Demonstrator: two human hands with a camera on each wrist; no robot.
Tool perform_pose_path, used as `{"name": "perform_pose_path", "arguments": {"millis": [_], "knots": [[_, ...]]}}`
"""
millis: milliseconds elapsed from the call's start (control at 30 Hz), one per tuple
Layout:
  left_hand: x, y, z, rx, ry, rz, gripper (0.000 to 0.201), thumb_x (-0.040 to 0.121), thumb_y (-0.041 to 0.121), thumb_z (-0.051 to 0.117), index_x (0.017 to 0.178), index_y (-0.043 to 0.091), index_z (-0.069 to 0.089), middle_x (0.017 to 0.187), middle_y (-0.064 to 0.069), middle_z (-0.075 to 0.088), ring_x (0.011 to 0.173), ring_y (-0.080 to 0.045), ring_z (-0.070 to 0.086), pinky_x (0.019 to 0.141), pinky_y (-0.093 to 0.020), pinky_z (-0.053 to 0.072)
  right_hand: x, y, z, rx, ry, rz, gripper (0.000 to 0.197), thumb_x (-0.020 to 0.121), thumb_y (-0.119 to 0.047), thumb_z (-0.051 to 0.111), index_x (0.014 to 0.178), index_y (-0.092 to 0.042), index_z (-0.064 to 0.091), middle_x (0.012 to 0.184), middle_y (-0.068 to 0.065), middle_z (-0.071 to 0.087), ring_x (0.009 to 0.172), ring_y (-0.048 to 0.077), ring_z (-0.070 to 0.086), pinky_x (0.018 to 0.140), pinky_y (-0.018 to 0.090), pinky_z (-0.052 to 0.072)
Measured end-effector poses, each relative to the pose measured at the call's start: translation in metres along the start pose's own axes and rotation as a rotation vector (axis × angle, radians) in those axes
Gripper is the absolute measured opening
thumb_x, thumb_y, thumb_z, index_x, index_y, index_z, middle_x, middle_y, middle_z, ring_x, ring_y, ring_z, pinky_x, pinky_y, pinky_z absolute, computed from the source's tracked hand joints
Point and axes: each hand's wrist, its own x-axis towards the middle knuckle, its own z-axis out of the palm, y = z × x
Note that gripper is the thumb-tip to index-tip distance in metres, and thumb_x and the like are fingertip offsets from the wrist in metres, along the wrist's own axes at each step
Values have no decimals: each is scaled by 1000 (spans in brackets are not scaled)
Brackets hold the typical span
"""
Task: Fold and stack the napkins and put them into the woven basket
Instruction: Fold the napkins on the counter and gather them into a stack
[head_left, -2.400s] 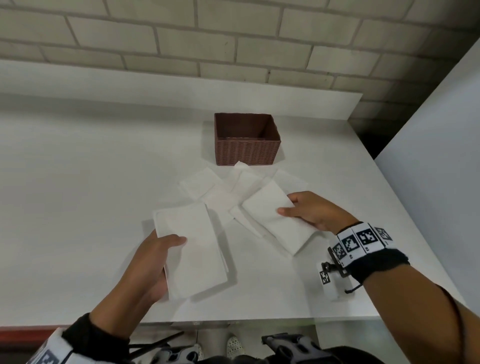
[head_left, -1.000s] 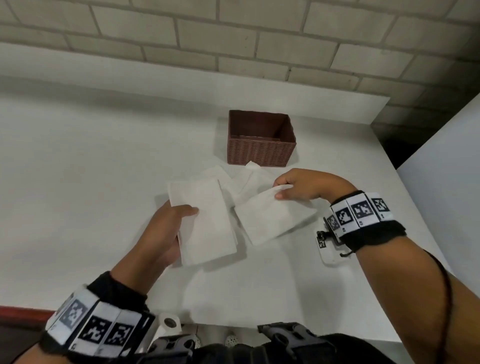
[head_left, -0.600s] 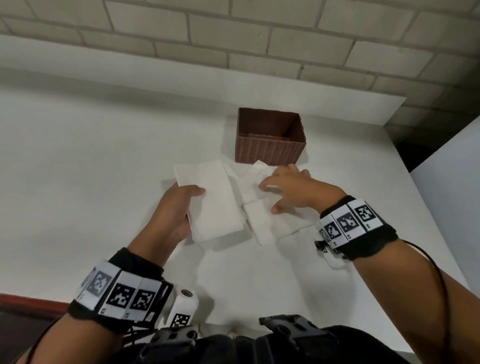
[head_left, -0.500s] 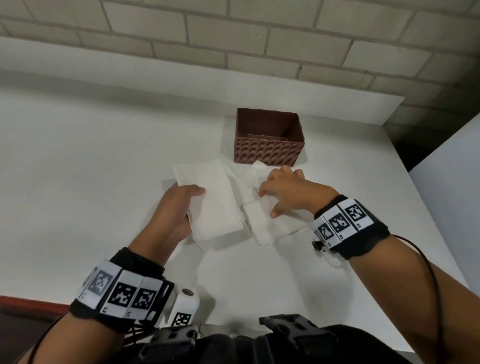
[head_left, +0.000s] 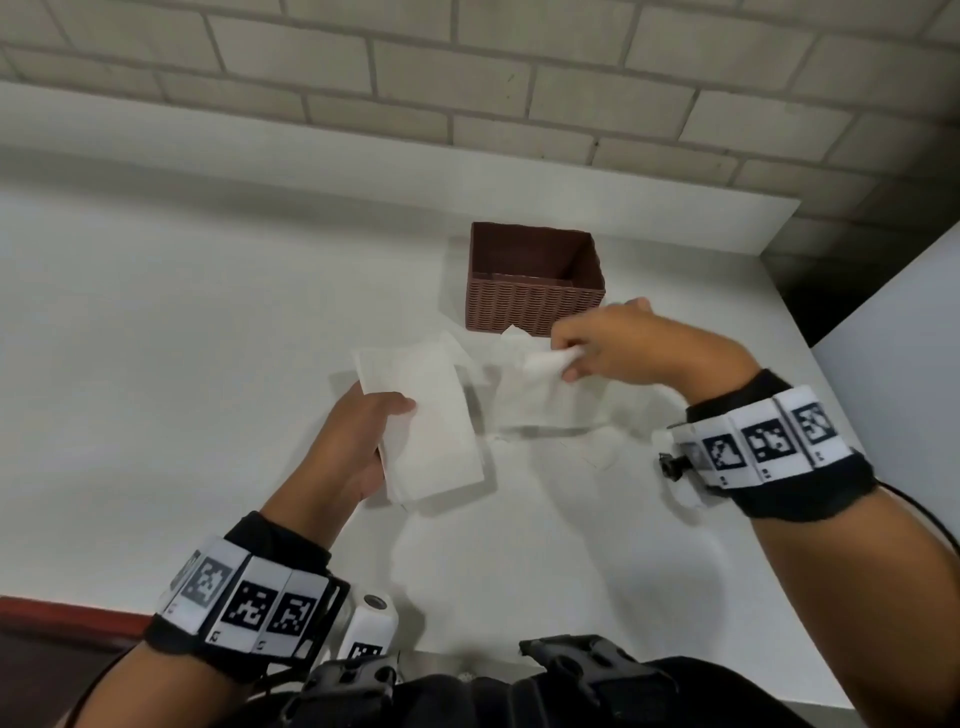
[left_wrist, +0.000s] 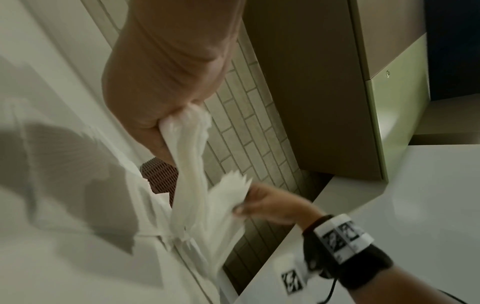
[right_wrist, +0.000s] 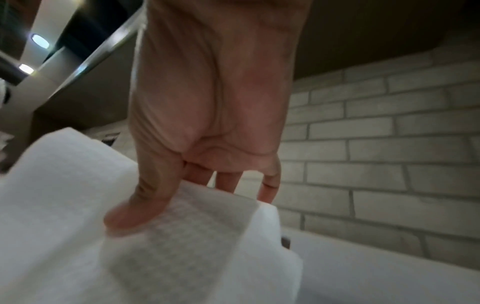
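Since half a second ago, one napkin (head_left: 540, 387) has been lifted off the table (head_left: 156, 364) by its upper edge; before that it was being pressed flat under the right hand (head_left: 618, 343). It now hangs from a pinch between the right thumb and fingers, with its lower edge apparently just clear of the table, though motion blur makes that uncertain. This is judged to mean that the fold on this napkin is finished or nearly so, and that it is being carried over to join the stack.

The folded stack (head_left: 426, 421) is held by the left hand (head_left: 353, 447), the thumb laid on top and the fingers curled under its left edge. It lies just to the left of the lifted napkin, and the two are near but not touching. A few loose napkins (head_left: 511, 338) are still spread on the table beneath the right hand, so more folding is left.

The woven basket (head_left: 535, 306) stands just beyond both hands, with no napkin visible in it. The right hand is raised directly in front of its near wall.
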Motion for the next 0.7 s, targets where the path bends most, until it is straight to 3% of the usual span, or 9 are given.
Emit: {"name": "perform_pose_path", "arguments": {"millis": [67,133,200,267,333,367,467,567,700], "knots": [[2,-2,6,-10,-26,-11,41,87,-6,43,125,7,52,101,-10,66,89,-28,64,68,-38,52,-13,-8,-23,282,92,-12,12,89,-23,59,80,-28,54,80,-12,57,86,17,57,80,32,41],[1,-1,17,-26,-57,-23,40,90,-3,44,128,8,52,104,-10,67,91,-28,65,67,-38,53,-17,-21,-29,584,273,-35,2,93,-22,54,94,-21,55,87,-5,63,81,17,62,69,30,49],[0,0,28,-68,-83,-27,36,92,1,46,127,9,53,105,-10,68,90,-26,66,63,-36,56,-10,-37,-18,728,373,-5,12,95,-22,50,105,-16,53,99,2,63,87,20,62,74,34,50],[-2,2,37,-135,-92,-36,32,92,3,47,123,8,56,106,-11,69,90,-26,67,56,-32,58,-3,-51,5,738,341,38,15,96,-21,47,109,-13,52,102,1,57,90,19,55,71,27,45],[-2,2,42,-193,-110,-47,33,92,6,48,123,6,58,114,-15,68,97,-30,67,62,-35,59,2,-59,29,738,288,90,20,98,-21,44,114,-13,52,101,-2,52,90,15,49,63,20,38],[-1,1,42,-216,-108,-52,34,92,10,48,123,6,58,117,-16,67,97,-31,67,66,-38,59,3,-61,37,743,287,124,24,99,-21,41,117,-10,52,102,-1,52,91,15,48,64,21,36],[0,-1,40,-282,-111,-53,37,98,35,40,118,13,61,105,-11,72,86,-29,72,64,-39,58,3,-67,51,709,365,165,29,101,-21,34,114,-4,53,103,10,58,89,18,49,75,25,34],[2,-6,38,-271,-47,-83,52,92,54,43,125,17,59,116,-12,69,102,-31,67,73,-42,55,2,-80,60,624,388,178,37,102,-28,27,120,-6,50,106,14,64,93,26,58,77,31,43],[3,-17,37,-201,69,-92,42,88,27,61,125,8,59,120,-16,67,103,-33,66,76,-42,56,2,-98,72,524,429,243,44,100,-36,28,139,-15,31,114,13,63,101,31,62,79,38,48]]}}
